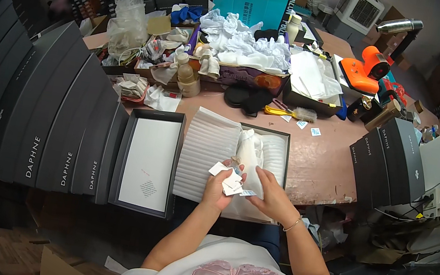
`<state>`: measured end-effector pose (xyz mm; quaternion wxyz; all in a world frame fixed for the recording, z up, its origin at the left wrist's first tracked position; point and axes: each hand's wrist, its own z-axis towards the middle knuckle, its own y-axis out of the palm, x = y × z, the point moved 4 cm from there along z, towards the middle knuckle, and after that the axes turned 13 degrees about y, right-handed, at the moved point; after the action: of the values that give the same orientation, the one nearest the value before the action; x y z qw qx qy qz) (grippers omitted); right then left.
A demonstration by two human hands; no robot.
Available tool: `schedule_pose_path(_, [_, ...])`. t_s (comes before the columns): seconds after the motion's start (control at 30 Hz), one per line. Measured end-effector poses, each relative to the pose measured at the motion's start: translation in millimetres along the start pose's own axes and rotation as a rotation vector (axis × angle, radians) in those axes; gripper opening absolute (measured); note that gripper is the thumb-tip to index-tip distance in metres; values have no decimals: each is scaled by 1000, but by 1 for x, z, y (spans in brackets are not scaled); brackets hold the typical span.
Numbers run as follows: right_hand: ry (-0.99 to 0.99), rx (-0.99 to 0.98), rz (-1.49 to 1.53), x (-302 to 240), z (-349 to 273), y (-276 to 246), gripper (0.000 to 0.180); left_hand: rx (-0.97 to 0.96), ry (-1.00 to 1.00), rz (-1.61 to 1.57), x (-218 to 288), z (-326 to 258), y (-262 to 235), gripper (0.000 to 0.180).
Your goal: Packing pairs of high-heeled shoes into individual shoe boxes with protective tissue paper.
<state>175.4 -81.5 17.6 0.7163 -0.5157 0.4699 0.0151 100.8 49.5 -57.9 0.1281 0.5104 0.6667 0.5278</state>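
My left hand is closed on several small white tags, fanned out over the box in front of me. A small grey-brown bit at its fingertips is too small to make out. My right hand is beside it with thumb and fingers apart, over a white wrapped bundle. A small blue-and-white label is by the right thumb; whether the thumb touches it I cannot tell. The bundle lies in an open dark shoebox, with white ribbed foam sheet folded out over its left side.
A dark box lid, white inside, lies left of the shoebox. Dark shoeboxes stand in a row at left, with more at right. Behind are a bottle, a yellow-handled brush and a bin of white tissue.
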Motion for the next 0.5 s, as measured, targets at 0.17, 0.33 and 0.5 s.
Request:
schedule_pose_path(0.17, [231,-17,-513,49,4,85,53,-49,-142,-130,4,7,-13,31])
schedule_pose_path(0.33, [235,-102,-427,45,23,69,29,-94,100,325,24,-16,6,25])
schedule_pose_path(0.5, [131,-14,-510,1,9,33,34,-289,147,691,-4,-21,-4,32])
